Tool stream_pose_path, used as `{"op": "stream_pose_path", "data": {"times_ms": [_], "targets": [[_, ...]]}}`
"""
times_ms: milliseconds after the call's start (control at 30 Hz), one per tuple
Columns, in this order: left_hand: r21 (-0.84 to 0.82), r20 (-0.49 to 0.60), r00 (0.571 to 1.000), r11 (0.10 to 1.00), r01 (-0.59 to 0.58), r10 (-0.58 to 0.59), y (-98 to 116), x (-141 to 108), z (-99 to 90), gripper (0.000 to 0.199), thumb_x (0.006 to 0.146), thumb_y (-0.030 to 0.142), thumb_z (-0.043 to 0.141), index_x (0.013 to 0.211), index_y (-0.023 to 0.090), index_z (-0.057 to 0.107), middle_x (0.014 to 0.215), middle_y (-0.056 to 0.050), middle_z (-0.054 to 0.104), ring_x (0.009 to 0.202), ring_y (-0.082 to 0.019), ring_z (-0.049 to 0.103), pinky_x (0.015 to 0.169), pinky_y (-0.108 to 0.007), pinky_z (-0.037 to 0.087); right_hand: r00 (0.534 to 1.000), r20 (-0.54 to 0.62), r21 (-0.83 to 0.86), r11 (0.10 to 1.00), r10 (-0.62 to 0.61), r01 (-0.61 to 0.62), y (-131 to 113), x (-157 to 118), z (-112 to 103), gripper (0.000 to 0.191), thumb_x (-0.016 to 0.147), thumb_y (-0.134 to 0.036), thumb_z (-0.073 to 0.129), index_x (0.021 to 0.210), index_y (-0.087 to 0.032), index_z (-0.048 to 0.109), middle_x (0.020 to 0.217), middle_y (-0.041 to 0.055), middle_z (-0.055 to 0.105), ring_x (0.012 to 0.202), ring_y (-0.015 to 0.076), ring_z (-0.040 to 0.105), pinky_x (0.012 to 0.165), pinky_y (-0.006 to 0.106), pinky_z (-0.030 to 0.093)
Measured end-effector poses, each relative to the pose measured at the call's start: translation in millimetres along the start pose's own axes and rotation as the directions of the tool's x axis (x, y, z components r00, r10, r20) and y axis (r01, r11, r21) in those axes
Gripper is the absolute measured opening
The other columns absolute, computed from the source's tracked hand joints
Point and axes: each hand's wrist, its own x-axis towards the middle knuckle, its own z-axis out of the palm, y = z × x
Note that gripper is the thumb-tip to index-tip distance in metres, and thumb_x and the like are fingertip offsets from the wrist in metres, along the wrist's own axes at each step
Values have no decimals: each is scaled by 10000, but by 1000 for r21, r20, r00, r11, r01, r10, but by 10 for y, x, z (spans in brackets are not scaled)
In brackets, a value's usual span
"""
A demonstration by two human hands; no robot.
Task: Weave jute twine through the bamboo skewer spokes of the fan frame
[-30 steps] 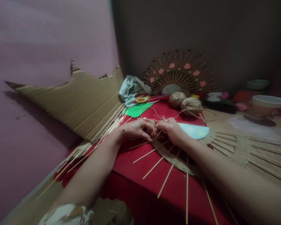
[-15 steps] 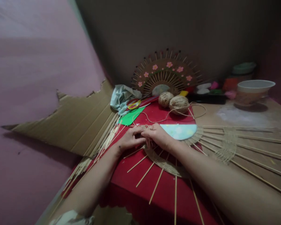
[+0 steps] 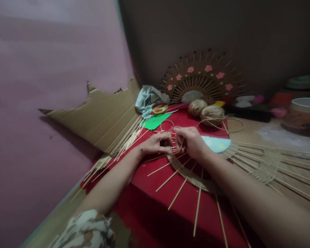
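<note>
A half-ring of woven twine (image 3: 189, 176) with thin wooden sticks (image 3: 177, 193) fanning out of it lies on the red cloth (image 3: 144, 193). At its left end, my left hand (image 3: 157, 143) is closed on the woven band, thumb and fingers curled round the edge. Just to the right, my right hand (image 3: 192, 141) pinches a strand of twine, which loops below its fingers. The strand appears to trail back towards two balls of twine (image 3: 213, 115). A light blue half-disc (image 3: 218, 144) shows beyond my right wrist, partly covered by it.
Another woven stick fan (image 3: 267, 165) spreads to the right. Behind stands a fan with pink flowers (image 3: 208, 68). Loose sticks (image 3: 124, 146), a cardboard sheet (image 3: 100, 117), green paper (image 3: 157, 121), yellow-handled scissors (image 3: 160, 109) and a crumpled cloth (image 3: 148, 100) are at left. A tub (image 3: 306, 112) stands far right.
My hands were together at the band; now the right hand has drawn away to the right with a loop of twine. The view has turned left, shifting the scene rightward.
</note>
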Motion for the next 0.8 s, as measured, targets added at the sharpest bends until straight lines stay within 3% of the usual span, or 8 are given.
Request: {"op": "stream_pose_path", "data": {"times_ms": [167,300,433,533,667,733,800], "targets": [[-144,19,996,986,85,-83,28,-20,-9,326,653,313,756,893,124,642,833,-27,594,788,-149,527,732,-267,416,994,-46,68,993,102,-99,-78,-52,-62,357,722,-405,511,434,-217,414,336,-5,465,298,117,419,332,247,315],[-209,-40,993,972,105,-115,2,-35,20,236,745,309,665,855,105,616,781,-23,581,730,-134,535,690,-261,428,977,-37,38,977,211,-210,-89,-191,-78,332,744,-413,513,492,-201,467,354,12,505,285,122,429,317,244,331],[-198,-58,994,977,84,-97,5,-28,36,211,778,309,632,838,107,621,790,-27,580,750,-138,537,708,-262,425,958,-37,-5,958,286,-286,-64,-403,-54,297,741,-388,553,535,-175,526,410,46,574,310,120,457,349,240,360],[-79,-40,998,996,47,-50,46,-26,-5,242,767,328,662,905,133,624,849,-26,577,806,-151,520,753,-277,421,944,-40,-61,942,328,-330,-28,-539,14,296,751,-372,571,541,-165,549,484,67,618,392,116,501,429,239,392],[193,53,996,978,-75,66,80,-34,-87,357,720,387,726,979,169,613,974,-48,546,951,-192,466,872,-335,397,952,-105,-224,926,286,-303,11,-622,108,330,791,-389,527,541,-173,536,524,24,567,494,112,488,528,250,392],[226,86,992,968,-110,93,77,-44,-101,315,739,387,710,938,165,608,976,-53,530,955,-195,454,880,-344,398,974,-123,-374,900,193,-225,24,-636,133,319,806,-374,504,549,-186,487,528,-15,489,510,105,432,527,247,351],[230,91,988,963,-140,122,72,-63,-93,243,773,365,679,876,159,603,972,-56,524,955,-191,455,888,-346,400,991,-67,-507,852,113,-131,33,-650,149,340,846,-371,455,557,-195,431,540,-35,412,521,102,374,523,249,307]]}}
